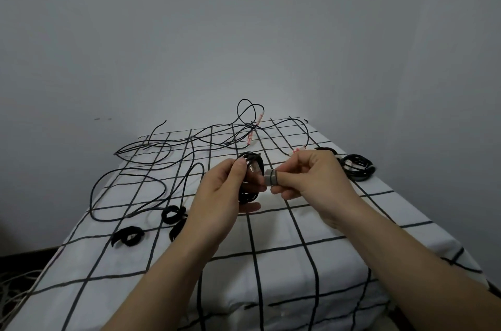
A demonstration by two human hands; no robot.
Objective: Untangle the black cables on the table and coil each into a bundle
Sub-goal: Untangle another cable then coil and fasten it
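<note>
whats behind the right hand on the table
Behind and right of the right hand lies a coiled black cable bundle. A second black coil peeks above the knuckles; the hand covers most of it.

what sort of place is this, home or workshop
Likely a plain room at home: a table under a white black-grid cloth, a bare grey wall, loose black cables and a tied bundle. The left hand grips a coil, the right hand a strap.
</note>
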